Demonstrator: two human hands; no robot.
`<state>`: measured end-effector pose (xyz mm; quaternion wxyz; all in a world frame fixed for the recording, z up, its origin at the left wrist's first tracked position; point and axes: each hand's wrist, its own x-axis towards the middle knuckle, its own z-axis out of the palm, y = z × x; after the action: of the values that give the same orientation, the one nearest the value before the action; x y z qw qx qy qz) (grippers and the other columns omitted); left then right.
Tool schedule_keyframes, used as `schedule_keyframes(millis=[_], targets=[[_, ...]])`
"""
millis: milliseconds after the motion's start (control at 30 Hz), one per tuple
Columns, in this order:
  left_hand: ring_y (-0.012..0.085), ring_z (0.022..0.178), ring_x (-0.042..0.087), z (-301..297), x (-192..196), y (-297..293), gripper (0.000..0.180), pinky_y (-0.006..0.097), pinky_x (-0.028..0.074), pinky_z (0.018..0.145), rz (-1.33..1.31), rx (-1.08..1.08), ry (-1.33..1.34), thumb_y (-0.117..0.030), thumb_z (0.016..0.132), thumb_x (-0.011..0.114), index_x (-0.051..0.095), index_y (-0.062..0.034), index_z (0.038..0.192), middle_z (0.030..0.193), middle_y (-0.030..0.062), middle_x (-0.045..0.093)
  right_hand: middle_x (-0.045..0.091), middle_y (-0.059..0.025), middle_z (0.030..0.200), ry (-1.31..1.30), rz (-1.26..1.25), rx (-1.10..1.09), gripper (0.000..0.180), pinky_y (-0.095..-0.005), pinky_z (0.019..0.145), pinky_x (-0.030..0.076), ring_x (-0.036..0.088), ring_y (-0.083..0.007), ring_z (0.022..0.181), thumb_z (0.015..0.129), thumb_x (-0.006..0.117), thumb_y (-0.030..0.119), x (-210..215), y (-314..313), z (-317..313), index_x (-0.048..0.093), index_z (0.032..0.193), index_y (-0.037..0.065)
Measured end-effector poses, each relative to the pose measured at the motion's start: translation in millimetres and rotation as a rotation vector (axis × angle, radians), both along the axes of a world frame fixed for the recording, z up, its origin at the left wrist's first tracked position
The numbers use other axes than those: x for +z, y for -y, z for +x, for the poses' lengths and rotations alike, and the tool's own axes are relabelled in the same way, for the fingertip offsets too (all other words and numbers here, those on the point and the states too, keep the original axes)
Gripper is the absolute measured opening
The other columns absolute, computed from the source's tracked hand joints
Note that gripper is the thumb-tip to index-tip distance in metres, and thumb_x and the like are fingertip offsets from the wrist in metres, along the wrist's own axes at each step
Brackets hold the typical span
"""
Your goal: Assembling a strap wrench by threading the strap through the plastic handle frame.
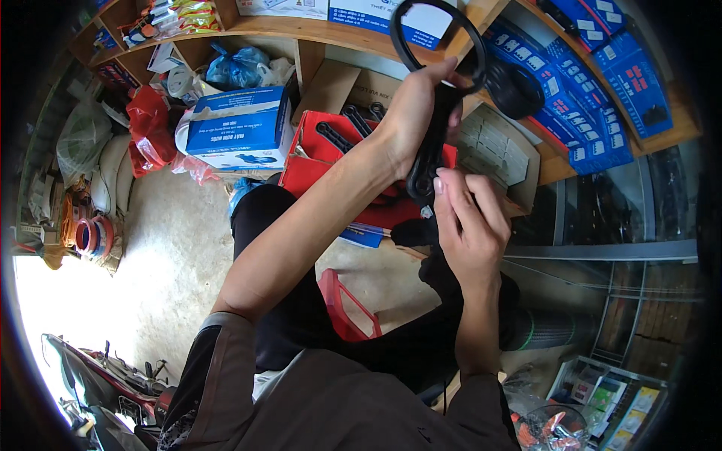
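Observation:
My left hand (412,116) is closed around a black long-handled tool (430,154) with a slotted lower end, held over a red box. A large black ring (481,56) rises above the same hand; whether it is joined to the tool I cannot tell. My right hand (475,225) has thumb and fingers pinched together at the tool's lower end, and what lies between them is hidden. Several similar black handles (335,137) stick out of the red box (299,167). A black round piece (515,89) is just right of the ring.
Behind the red box stands a wooden shelf (361,39) with blue packages (556,90). A blue-and-white carton (237,124) and red plastic bags (149,128) are at the left. An open cardboard box (500,150) stands at the right. Below is a red plastic stool (344,308).

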<state>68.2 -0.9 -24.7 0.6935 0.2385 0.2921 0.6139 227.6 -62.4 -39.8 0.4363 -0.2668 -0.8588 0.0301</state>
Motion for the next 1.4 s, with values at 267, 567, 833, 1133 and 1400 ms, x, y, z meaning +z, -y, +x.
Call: schedule_keyframes(millis=[267,567,833,1133,1400], targets=[[0.0164,0.057,0.040,10,-2,1,0.043,0.032,0.034,0.054,-0.165,0.198,0.052,-0.055,0.108,0.043,0.048,-0.0136,0.094,0.066,0.0009,0.042,0.054,-0.0103,0.086,0.018,-0.018,-0.043,0.026,-0.0383,0.067,0.052,0.062,-0.0265,0.076,0.086,0.071,-0.006,-10,-1,6,0.065,0.111,-0.002],[0.0148,0.059,0.044,23,-5,-8,0.046,0.032,0.038,0.055,-0.056,0.502,-0.059,-0.059,0.108,0.042,0.046,-0.0166,0.091,0.065,0.0001,0.044,0.055,-0.0131,0.090,-0.058,-0.186,-0.077,0.029,-0.0413,0.071,0.053,0.061,-0.0307,0.081,0.087,0.069,0.001,-19,2,20,0.062,0.114,-0.004],[0.0233,0.069,0.064,80,-55,-101,0.060,0.035,0.050,0.062,0.367,0.138,-1.204,-0.054,0.106,0.052,0.036,-0.0008,0.127,0.075,0.0107,0.061,0.058,-0.0141,0.090,0.258,-0.458,0.408,0.012,-0.0411,0.073,0.056,0.065,-0.0305,0.084,0.089,0.062,0.008,-65,41,47,0.061,0.095,-0.003],[0.0358,0.133,0.055,139,-32,-287,0.116,0.054,0.042,0.110,1.079,0.171,-2.579,-0.081,0.080,0.057,0.034,0.0065,0.152,0.139,0.0241,0.056,0.060,-0.0101,0.098,0.307,-0.545,0.210,0.026,-0.0383,0.076,0.056,0.065,-0.0254,0.093,0.095,0.066,0.016,-56,-4,126,0.061,0.114,-0.001],[0.0308,0.152,0.036,130,-30,-352,0.136,0.053,0.032,0.123,0.715,-0.056,-2.571,-0.093,0.063,0.063,0.031,-0.0012,0.158,0.158,0.0170,0.042,0.058,-0.0104,0.096,0.220,-0.630,0.267,0.026,-0.0391,0.078,0.055,0.065,-0.0260,0.092,0.097,0.065,0.016,-53,-5,149,0.059,0.117,0.000]])
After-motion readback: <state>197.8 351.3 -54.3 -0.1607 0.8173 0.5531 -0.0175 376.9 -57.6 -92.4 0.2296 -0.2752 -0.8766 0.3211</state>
